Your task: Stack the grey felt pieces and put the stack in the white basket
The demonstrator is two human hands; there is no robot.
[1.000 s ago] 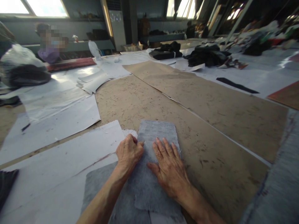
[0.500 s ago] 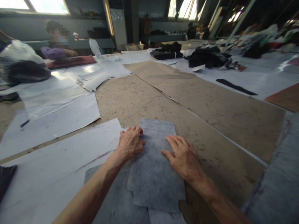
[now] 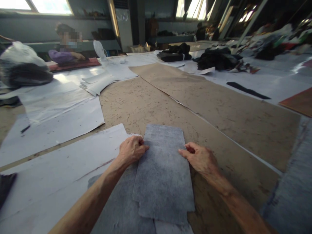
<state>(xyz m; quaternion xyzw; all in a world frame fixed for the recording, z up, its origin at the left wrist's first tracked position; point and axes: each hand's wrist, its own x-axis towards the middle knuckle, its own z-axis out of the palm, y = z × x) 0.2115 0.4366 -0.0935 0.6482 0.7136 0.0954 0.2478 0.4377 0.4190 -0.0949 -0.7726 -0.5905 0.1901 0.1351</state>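
Note:
A grey felt-like sheet [image 3: 163, 175] with rounded corners and notched lower corners lies flat in front of me. My left hand [image 3: 133, 148] pinches its left edge near the top, thumb on the upper face and fingers curled at the side. At the right edge, my right hand [image 3: 198, 157] does the same, with its thumb on the sheet and its curled fingertips by the edge. Another grey sheet [image 3: 119, 201] lies partly beneath it on the left, half covered by my left forearm. A pale piece [image 3: 173, 227] shows under the lower end.
Brown paper [image 3: 136, 100] covers the table, with white sheets [image 3: 73, 156] at left. A grey fabric piece [image 3: 290, 188] lies at right. Dark cloth [image 3: 216, 58] and a filled plastic bag [image 3: 24, 65] stand farther back. Across the table a person in purple [image 3: 60, 56] leans over red material.
My right hand has slid off the sheet's face to its right edge, and its fingers have curled. My left hand has shifted slightly left and lower. The person across has moved right.

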